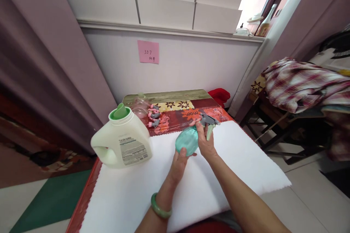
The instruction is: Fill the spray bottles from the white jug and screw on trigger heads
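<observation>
A translucent teal spray bottle [187, 140] is held on its side above the white cloth. My left hand [181, 162] grips it around its base, thumb on the near side. At the other end, my right hand [204, 138] has its fingers wrapped round the neck, just under the grey spray head [209, 119] with its pale green trigger. The spray head sits on the bottle's neck; whether it is screwed tight cannot be seen. To the left stands a large whitish jug [123, 140] with a green pouring spout in its open mouth.
Behind the jug are clear pinkish bottles [140, 107] and several pink-and-grey spray heads [154, 115]. A white cloth [240, 156] covers the table's near part. A wall with a pink note [148, 51] stands behind; plaid clothing [295, 83] lies on furniture at right.
</observation>
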Demonstrator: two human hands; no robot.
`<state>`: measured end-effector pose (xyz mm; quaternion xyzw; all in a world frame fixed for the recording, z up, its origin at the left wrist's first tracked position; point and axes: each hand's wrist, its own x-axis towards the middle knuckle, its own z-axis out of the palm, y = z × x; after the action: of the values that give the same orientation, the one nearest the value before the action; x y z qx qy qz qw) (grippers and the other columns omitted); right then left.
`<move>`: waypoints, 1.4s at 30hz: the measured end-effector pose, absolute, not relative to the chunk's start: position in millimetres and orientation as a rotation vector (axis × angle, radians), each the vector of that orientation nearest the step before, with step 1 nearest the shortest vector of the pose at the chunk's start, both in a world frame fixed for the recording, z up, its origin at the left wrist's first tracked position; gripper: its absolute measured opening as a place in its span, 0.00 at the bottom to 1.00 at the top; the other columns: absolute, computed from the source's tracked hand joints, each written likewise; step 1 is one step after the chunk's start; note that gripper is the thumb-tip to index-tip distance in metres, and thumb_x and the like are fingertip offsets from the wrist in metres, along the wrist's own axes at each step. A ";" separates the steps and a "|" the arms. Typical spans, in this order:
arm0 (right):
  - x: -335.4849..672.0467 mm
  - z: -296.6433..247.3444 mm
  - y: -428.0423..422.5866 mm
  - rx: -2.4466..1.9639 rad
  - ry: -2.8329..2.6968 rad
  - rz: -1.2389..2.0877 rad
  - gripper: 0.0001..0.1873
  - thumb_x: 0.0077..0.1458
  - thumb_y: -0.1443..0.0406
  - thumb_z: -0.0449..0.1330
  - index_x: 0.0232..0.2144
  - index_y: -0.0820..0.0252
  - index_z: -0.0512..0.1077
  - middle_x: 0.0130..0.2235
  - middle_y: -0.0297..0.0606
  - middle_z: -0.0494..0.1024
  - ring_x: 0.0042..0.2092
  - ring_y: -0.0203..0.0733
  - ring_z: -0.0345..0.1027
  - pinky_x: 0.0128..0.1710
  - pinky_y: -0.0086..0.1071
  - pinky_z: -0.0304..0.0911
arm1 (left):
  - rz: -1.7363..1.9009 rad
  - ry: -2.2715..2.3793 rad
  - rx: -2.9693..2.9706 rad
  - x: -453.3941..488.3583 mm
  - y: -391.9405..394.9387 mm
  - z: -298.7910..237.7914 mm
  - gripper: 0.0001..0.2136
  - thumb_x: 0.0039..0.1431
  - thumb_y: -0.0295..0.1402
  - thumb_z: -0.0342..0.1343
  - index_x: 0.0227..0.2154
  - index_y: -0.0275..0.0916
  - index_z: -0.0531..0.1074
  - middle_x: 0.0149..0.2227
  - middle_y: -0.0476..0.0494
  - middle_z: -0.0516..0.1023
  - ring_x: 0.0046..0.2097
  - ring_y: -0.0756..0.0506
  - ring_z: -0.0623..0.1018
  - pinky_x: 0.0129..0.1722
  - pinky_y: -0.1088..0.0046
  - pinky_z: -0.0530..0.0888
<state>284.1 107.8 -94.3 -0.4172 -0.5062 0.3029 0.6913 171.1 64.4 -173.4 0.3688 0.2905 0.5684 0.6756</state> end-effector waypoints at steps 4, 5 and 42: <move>290.7 -96.4 107.1 -0.919 -1.134 0.775 0.10 0.64 0.53 0.58 0.41 0.51 0.69 0.40 0.38 0.79 0.45 0.46 0.73 0.53 0.41 0.64 | 1.142 0.551 0.826 164.8 66.2 -165.5 0.29 0.55 0.42 0.67 0.57 0.42 0.65 0.46 0.37 0.79 0.38 0.42 0.80 0.25 0.71 0.72; 291.6 -96.8 106.7 -0.907 -1.127 0.820 0.11 0.64 0.52 0.58 0.41 0.51 0.69 0.40 0.38 0.80 0.45 0.46 0.73 0.52 0.41 0.65 | 1.146 0.553 0.821 164.2 66.4 -164.8 0.30 0.51 0.39 0.69 0.55 0.43 0.65 0.45 0.39 0.79 0.37 0.42 0.80 0.25 0.71 0.71; 286.7 -66.3 97.4 -1.004 -1.201 0.867 0.17 0.61 0.45 0.58 0.39 0.49 0.72 0.39 0.39 0.83 0.50 0.51 0.76 0.60 0.47 0.64 | 1.039 0.341 0.461 155.0 70.0 -166.3 0.32 0.52 0.56 0.65 0.51 0.36 0.75 0.43 0.36 0.83 0.38 0.39 0.82 0.40 0.63 0.75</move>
<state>286.7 97.4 -66.3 -0.4377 -0.5235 0.3780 0.6256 155.0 70.0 -166.3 0.2172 0.1605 0.4895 0.8291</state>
